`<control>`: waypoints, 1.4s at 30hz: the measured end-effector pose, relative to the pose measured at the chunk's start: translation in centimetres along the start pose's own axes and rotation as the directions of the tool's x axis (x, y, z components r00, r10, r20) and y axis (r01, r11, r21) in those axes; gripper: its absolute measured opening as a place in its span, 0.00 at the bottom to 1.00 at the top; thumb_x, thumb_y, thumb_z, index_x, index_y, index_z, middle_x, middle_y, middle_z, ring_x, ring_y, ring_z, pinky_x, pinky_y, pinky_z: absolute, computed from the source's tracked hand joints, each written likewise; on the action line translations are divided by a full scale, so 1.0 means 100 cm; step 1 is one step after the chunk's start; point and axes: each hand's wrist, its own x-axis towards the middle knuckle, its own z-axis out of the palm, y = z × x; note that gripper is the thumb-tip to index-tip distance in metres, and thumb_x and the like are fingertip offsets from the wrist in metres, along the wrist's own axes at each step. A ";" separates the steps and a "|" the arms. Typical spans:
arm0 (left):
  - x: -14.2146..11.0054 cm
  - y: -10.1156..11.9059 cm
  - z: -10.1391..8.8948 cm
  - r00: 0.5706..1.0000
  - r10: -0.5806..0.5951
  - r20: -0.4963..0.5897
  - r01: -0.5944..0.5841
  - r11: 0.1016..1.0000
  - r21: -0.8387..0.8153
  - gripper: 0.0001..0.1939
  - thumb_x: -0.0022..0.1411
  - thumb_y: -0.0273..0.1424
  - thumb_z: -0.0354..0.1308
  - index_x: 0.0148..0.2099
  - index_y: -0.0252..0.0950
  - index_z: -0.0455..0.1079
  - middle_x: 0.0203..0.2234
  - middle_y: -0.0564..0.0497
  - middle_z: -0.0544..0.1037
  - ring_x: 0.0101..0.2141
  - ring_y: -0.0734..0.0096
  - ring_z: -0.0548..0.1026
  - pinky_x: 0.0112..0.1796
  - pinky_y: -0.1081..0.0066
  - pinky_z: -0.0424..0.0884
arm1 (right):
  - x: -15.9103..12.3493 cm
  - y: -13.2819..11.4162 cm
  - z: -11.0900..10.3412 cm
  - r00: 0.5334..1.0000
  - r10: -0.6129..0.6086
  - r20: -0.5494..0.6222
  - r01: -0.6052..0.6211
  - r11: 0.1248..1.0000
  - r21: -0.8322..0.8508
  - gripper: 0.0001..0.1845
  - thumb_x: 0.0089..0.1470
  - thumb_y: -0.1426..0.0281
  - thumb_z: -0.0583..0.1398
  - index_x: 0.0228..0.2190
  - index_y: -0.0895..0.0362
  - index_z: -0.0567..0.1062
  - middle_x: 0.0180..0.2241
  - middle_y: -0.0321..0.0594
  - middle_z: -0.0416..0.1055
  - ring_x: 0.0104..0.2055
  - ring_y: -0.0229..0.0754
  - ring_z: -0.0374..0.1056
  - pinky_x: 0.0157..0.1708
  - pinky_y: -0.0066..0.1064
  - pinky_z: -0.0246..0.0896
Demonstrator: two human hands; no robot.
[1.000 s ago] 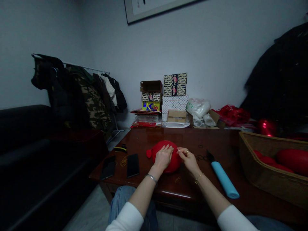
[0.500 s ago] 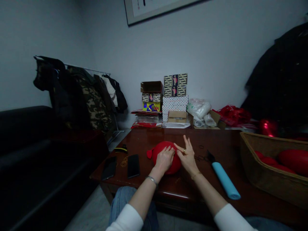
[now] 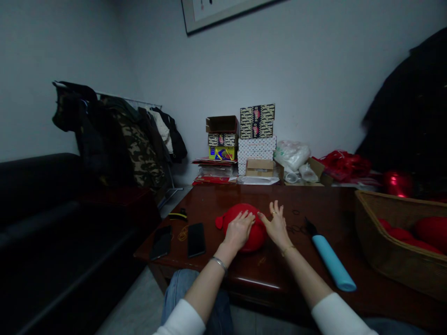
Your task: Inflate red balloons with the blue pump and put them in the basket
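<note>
A round red balloon [image 3: 249, 244] rests on the dark wooden table [image 3: 206, 197] in front of me, its small flared end pointing left. My left hand [image 3: 240, 228] lies over the top of the balloon, its fingers bent and pressed to the surface. Beside the balloon's right side, my right hand [image 3: 276, 225] is open, with fingers raised and spread and the thumb reaching to the balloon. Whether anything thin lies between the hands is too small to tell. A light blue hand pump [image 3: 333, 263] with a black nozzle lies right of my right hand.
Two phones [image 3: 196, 239], yellow bands [image 3: 182, 233] and a black-and-yellow item [image 3: 178, 215] lie at the left. Dark bands [image 3: 296, 228] lie near the pump. A wicker basket [image 3: 384, 260] with red balloons [image 3: 433, 232] stands right. Stacked boxes [image 3: 257, 122] line the back.
My right hand has gone from a pinch at the balloon's right side to spread, lifted fingers. My left hand stays on the balloon. The view has shifted slightly.
</note>
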 end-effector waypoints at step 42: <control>-0.001 -0.009 -0.038 0.999 -0.052 0.005 0.052 0.994 -0.094 0.17 0.64 0.35 0.47 0.54 0.42 0.64 0.51 0.48 0.71 0.57 0.66 0.61 0.59 0.50 0.46 | -0.014 -0.040 -0.002 0.969 -0.240 0.054 0.244 0.966 -0.084 0.16 0.47 0.75 0.55 0.32 0.43 0.77 0.48 0.25 0.69 0.55 0.48 0.54 0.55 0.54 0.34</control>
